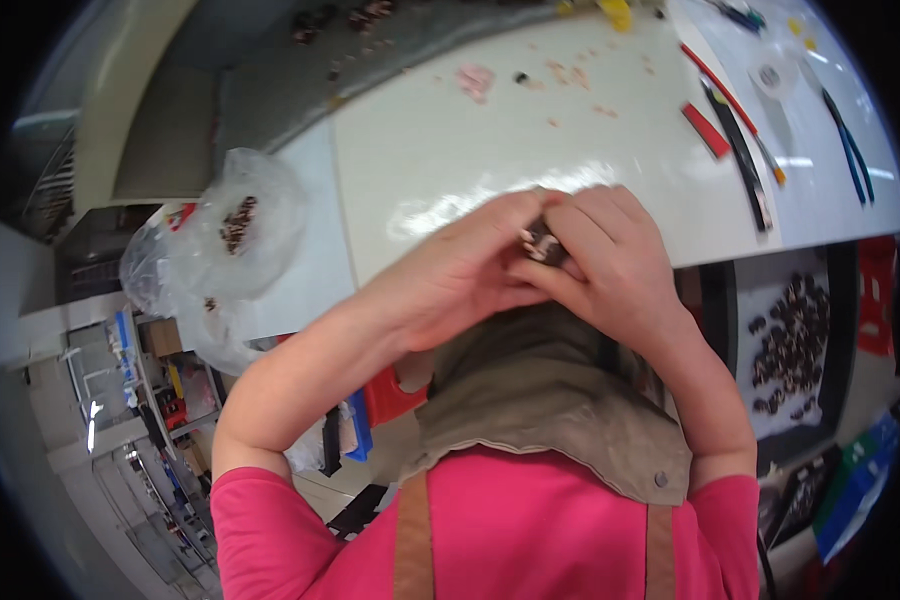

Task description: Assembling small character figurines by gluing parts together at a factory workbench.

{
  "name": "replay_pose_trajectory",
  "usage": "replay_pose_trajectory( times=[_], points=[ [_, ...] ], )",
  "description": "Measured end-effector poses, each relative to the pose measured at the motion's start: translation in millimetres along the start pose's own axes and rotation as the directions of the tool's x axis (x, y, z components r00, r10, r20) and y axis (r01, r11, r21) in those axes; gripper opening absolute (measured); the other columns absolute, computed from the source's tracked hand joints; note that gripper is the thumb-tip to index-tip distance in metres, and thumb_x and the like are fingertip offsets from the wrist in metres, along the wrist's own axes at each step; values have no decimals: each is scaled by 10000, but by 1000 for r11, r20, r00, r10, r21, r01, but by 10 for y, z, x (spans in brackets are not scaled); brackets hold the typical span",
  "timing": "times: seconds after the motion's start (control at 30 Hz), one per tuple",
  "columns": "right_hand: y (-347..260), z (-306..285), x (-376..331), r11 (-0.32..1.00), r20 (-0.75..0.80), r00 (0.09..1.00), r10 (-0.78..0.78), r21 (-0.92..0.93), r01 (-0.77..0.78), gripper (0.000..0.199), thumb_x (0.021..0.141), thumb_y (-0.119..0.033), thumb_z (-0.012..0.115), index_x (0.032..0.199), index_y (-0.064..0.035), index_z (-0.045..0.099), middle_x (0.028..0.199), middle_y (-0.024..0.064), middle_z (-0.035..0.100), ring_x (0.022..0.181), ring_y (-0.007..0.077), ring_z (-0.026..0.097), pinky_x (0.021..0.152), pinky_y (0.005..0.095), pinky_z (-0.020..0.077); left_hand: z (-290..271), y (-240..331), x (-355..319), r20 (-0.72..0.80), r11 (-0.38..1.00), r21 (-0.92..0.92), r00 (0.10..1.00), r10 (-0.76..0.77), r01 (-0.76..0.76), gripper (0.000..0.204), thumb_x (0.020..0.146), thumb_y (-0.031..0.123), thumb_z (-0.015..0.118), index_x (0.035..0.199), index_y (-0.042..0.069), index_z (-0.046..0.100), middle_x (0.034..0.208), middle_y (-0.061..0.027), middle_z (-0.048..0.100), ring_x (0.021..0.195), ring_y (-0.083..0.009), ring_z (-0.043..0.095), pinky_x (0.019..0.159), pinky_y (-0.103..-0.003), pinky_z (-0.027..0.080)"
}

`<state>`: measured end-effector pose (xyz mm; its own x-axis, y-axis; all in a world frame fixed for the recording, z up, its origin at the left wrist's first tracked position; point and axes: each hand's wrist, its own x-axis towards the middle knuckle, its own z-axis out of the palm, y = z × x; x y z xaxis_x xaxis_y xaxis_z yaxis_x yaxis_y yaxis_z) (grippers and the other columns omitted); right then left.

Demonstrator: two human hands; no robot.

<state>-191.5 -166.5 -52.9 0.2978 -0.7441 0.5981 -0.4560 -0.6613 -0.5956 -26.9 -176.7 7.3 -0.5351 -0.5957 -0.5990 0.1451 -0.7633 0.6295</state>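
Hands [545, 255] meet, fingertips pinching small dark part [542, 243].

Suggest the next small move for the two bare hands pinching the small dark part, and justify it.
Probably the left hand and right hand should lower the small dark part onto the white glossy tabletop: both hands grip it in mid-air at the table's near edge.

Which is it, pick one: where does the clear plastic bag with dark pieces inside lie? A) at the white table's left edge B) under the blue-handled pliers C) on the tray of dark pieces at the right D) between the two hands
A: the clear plastic bag sits at the left edge of the white table, left of both hands.
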Motion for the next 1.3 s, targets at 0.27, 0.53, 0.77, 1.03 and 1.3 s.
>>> replay_pose_trajectory(
  times=[0.27,0.53,0.77,1.03,1.3],
  points=[
    [70,25,-74,1000,25,999,26,-3,-26,342,658,-242,765,865,-38,586,817,82,577,743,262,549,672,346,440,17,9,66,-33,999,-7,999,-32,32,437,974,386,441,1260,57,471,1079,-65,581,1003,-145,580,909,-316,462],
    [59,17,-91,1000,-8,1000,7,6,-6,344,660,-254,763,861,-35,589,819,81,582,750,259,555,674,345,443,42,-32,54,-38,1000,-11,999,-19,19,435,976,383,438,1257,54,474,1074,-66,582,988,-144,584,902,-318,465],
    [68,24,-94,1000,-3,1000,0,-10,0,341,663,-262,763,845,-37,583,811,66,582,745,255,554,667,341,443,47,-16,56,-39,1000,2,999,-20,20,444,976,392,434,1255,49,477,1064,-63,580,990,-142,579,902,-320,465],
    [88,28,-90,1000,6,1000,2,-3,-2,335,658,-261,764,834,-44,580,798,63,574,736,252,551,661,340,439,51,-10,65,-37,1000,0,999,-15,15,454,975,390,436,1261,38,462,1065,-67,578,991,-145,579,904,-320,465],
    [70,20,-93,1000,1,1000,-2,-8,2,335,658,-257,763,840,-45,577,790,67,567,716,252,543,653,340,432,46,-24,52,-57,1000,0,998,-22,23,463,975,399,433,1267,40,453,1066,-68,575,985,-145,582,899,-314,466]
  ],
)
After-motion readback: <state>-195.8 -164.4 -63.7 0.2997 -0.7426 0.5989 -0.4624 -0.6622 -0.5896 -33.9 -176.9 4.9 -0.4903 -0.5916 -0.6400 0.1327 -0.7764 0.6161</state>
